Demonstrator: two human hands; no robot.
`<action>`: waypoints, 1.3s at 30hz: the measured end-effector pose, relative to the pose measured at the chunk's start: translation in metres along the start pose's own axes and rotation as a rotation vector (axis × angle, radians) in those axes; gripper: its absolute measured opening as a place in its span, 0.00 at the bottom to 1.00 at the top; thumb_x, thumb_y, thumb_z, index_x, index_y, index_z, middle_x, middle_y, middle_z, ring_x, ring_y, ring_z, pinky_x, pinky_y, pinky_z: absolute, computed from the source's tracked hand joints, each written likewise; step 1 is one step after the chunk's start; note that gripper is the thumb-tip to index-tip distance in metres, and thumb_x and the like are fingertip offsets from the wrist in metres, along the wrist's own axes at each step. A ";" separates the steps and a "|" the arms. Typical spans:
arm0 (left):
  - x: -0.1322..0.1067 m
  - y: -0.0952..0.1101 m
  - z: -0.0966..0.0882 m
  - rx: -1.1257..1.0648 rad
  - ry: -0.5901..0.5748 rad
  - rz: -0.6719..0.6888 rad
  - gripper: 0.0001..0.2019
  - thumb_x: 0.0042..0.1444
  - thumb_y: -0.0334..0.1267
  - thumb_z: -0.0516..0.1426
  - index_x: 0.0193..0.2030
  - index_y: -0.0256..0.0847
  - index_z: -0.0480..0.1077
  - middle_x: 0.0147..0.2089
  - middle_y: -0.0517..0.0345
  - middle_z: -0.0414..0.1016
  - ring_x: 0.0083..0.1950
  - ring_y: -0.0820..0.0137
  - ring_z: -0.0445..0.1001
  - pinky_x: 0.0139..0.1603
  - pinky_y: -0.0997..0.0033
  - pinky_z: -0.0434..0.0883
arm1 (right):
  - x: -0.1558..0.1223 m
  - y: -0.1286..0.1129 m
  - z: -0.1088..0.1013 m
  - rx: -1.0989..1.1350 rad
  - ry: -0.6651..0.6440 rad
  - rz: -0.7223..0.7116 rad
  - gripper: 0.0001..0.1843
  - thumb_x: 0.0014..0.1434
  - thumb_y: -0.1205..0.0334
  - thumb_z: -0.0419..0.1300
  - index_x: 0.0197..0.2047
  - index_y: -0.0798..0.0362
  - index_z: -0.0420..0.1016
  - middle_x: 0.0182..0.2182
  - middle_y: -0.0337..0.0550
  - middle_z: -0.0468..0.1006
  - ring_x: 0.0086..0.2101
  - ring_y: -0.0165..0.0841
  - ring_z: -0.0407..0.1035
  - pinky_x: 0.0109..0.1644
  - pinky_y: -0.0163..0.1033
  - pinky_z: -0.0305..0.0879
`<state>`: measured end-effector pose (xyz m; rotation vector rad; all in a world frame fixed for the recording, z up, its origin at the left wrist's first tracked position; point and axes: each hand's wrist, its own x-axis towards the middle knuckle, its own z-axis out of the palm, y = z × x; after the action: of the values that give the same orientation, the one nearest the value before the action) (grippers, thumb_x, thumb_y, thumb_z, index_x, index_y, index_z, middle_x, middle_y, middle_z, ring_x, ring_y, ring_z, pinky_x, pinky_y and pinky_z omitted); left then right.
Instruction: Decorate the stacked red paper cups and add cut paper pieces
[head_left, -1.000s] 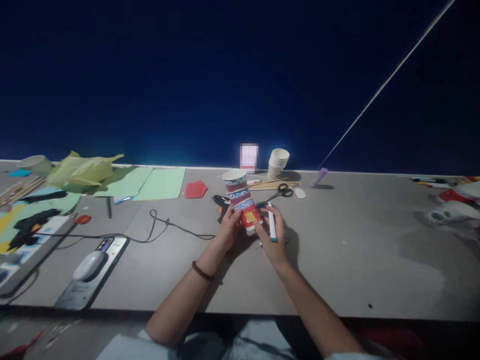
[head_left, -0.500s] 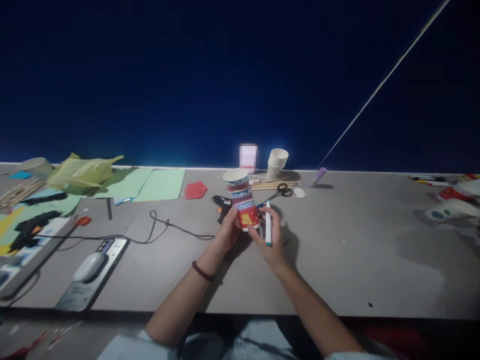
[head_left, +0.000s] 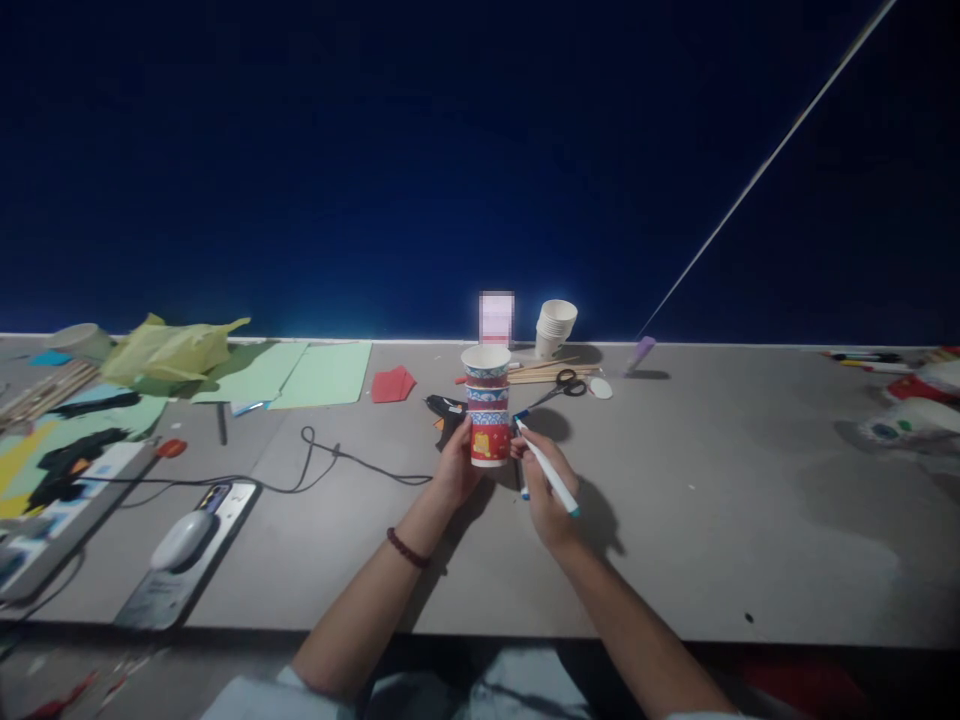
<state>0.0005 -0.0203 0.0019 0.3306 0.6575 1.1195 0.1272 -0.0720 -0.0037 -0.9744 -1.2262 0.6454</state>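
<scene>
My left hand [head_left: 456,470] is wrapped round the lower part of a stack of paper cups [head_left: 489,440], red and blue with a yellow figure on the lowest one. The stack stands upright above the table, its pale open rim facing up. In my right hand [head_left: 553,490] is a white marker [head_left: 553,475] with a teal end, slanting so that its upper tip comes close to the cups' right side. A black glue gun [head_left: 447,408] lies behind my left hand. Beyond my right hand are dark-handled scissors [head_left: 570,384].
Thin wooden sticks [head_left: 555,374] and a stack of white cups [head_left: 555,328] are at the back. Red paper [head_left: 392,384], green sheets [head_left: 322,375] and a yellow plastic bag [head_left: 169,352] lie left. A black cable [head_left: 337,452] crosses towards a power strip [head_left: 82,520]; a phone [head_left: 187,560] lies nearby.
The cup stack has gone from leaning left to upright. My right hand has drawn slightly away from it, and the marker has swung from near vertical to a slant.
</scene>
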 end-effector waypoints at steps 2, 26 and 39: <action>-0.001 0.000 0.001 -0.009 0.008 0.003 0.17 0.64 0.44 0.53 0.41 0.31 0.77 0.38 0.47 0.82 0.37 0.65 0.80 0.44 0.67 0.73 | 0.001 -0.002 -0.001 -0.022 -0.011 -0.027 0.14 0.65 0.62 0.55 0.51 0.48 0.77 0.42 0.46 0.80 0.41 0.36 0.75 0.46 0.43 0.75; -0.006 -0.006 -0.001 0.152 -0.059 0.031 0.21 0.48 0.41 0.67 0.47 0.34 0.72 0.40 0.47 0.80 0.40 0.60 0.79 0.49 0.58 0.72 | 0.010 0.003 0.000 -0.001 0.202 0.117 0.23 0.62 0.58 0.59 0.60 0.47 0.64 0.56 0.51 0.73 0.52 0.40 0.71 0.56 0.51 0.69; -0.003 -0.001 -0.001 0.048 0.036 -0.015 0.16 0.57 0.45 0.59 0.44 0.33 0.75 0.37 0.48 0.81 0.37 0.63 0.79 0.47 0.62 0.73 | 0.007 0.000 0.002 0.095 0.049 0.212 0.23 0.64 0.55 0.56 0.61 0.46 0.62 0.56 0.52 0.72 0.48 0.39 0.75 0.48 0.46 0.75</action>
<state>-0.0003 -0.0239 0.0013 0.3470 0.7181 1.0991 0.1266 -0.0651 -0.0004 -1.0422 -1.0478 0.8337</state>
